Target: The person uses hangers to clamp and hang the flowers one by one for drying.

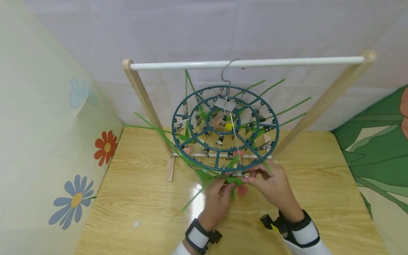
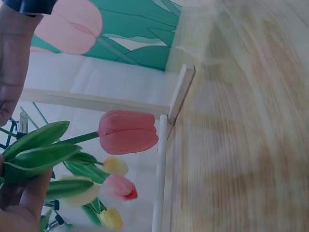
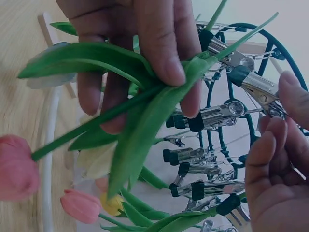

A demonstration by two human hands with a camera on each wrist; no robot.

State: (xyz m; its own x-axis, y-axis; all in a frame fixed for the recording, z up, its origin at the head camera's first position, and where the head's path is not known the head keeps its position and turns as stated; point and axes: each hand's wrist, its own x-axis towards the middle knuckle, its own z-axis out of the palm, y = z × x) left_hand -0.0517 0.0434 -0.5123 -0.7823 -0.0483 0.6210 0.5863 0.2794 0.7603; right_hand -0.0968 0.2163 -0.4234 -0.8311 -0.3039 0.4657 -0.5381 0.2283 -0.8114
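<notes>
Your left hand (image 1: 216, 196) is curled round the stem and leaves of a pink tulip (image 2: 128, 131), fingers wrapped over the green just below the near rim of the round teal clip hanger (image 1: 225, 128). The right-wrist view shows those fingers (image 3: 159, 43) pressing the stem against a long leaf, with the bloom hanging low at the frame's left edge. Your right hand (image 1: 272, 186) sits beside the left at the same rim, its fingertips pinching a metal clip (image 3: 258, 89) — the jaws look squeezed, though the view is too close to be sure. The tulip's stem lies just beside that clip; whether it is caught in it, you cannot tell from here.

The hanger hangs by its hook from the white rod of a wooden rack (image 1: 141, 94) standing on the wooden table (image 1: 318, 184). More tulips — pink and yellow (image 2: 112, 218) — dangle head-down from other clips, stems poking up through the rings.
</notes>
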